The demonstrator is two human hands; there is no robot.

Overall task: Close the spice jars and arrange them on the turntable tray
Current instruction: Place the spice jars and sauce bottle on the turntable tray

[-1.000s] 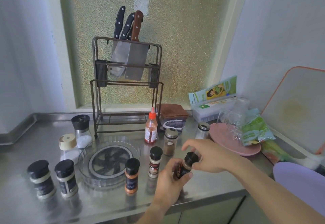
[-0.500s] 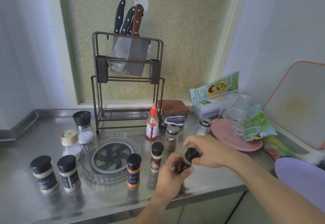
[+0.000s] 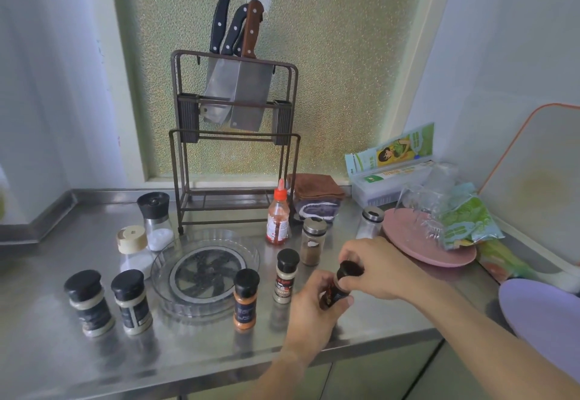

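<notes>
My left hand (image 3: 309,308) curls round the body of a dark jar (image 3: 336,290), held tilted above the counter (image 3: 204,349); my right hand (image 3: 376,269) pinches its black cap (image 3: 349,269) from above. The step in hand, as I judge it, is turning the cap shut. To do it well: keep the left hold firm and still, turn only the cap, and stop once it resists; whether it is fully seated I cannot tell. The tray (image 3: 205,274), bearing no jars, lies to the left of the grip, beyond two capped jars, an orange jar (image 3: 245,301) and a pale jar (image 3: 285,274), which stand between. Room: the counter's front edge runs just below my left wrist; a pink plate (image 3: 430,250) sits near the right hand, a brown jar (image 3: 313,239) just behind. The freest path to the tray passes above the two capped jars
</notes>
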